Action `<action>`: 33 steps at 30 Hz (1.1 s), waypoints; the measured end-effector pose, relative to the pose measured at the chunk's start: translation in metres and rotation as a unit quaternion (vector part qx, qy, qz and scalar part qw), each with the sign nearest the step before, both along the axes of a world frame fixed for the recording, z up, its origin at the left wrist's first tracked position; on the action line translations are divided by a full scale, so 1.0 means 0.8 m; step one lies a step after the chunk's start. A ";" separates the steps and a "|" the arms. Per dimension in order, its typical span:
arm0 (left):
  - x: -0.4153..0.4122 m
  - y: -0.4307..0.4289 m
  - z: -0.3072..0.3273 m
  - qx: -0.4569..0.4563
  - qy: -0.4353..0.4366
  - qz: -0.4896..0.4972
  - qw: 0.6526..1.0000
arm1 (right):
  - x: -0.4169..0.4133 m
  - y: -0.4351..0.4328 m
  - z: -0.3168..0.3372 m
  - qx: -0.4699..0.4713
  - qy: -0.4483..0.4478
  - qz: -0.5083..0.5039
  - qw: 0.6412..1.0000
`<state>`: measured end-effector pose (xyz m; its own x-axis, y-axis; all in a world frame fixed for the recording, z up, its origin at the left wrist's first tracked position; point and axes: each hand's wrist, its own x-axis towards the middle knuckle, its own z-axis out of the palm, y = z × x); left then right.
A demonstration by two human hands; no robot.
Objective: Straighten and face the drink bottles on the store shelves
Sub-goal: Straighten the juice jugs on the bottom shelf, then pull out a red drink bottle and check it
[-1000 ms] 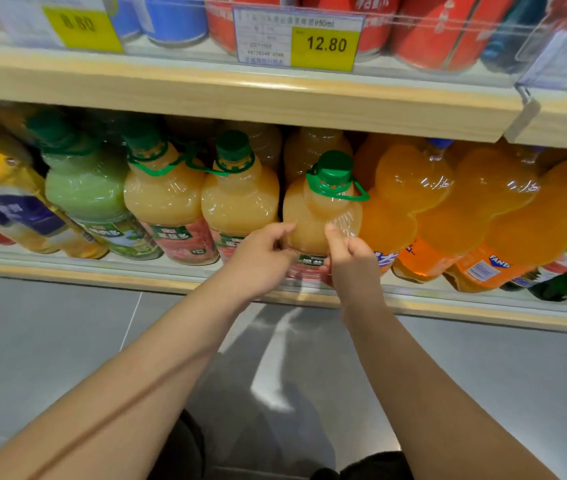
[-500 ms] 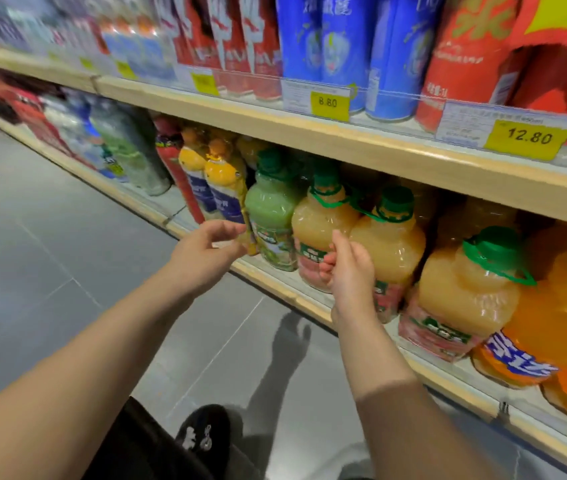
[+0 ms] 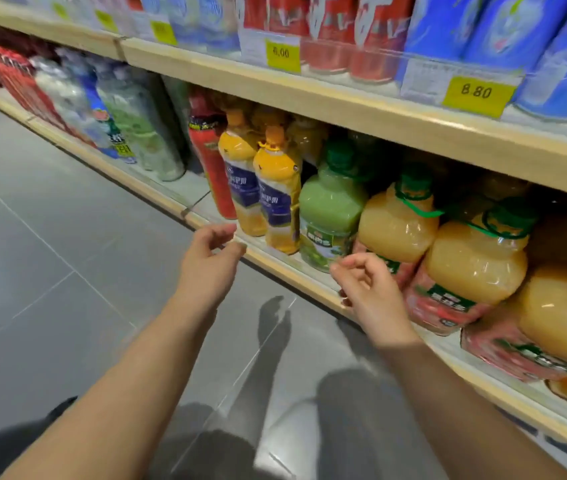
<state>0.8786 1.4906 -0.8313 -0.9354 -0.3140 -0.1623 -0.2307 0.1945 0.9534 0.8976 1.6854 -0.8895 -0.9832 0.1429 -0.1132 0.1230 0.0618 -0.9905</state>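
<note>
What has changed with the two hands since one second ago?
Both hands let go of the peach-coloured juice bottle and moved left along the shelf. The left hand and right hand now hover open, touching nothing. The bottles stand on the shelf as before.

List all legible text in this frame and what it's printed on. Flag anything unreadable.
"8.80": yellow price tag on the upper shelf edge.
"6.00", soft, could be 8.00: yellow price tag further left on that edge.
Other yellow tags to the left: too blurred.
Labels on the pale-juice jugs, green bottle and blue-labelled orange bottles: characters present, too blurred to read.
</note>
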 end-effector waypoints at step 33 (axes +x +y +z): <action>-0.170 -0.304 0.230 -0.049 -0.236 -0.334 0.911 | -0.060 -0.352 0.283 -0.025 -0.244 -0.317 0.916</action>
<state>0.7427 1.2476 -0.6476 -0.7560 0.2653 -0.5984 -0.4103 0.5202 0.7490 0.8495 1.4038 -0.6627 -0.5356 0.6506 -0.5383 0.5470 -0.2184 -0.8082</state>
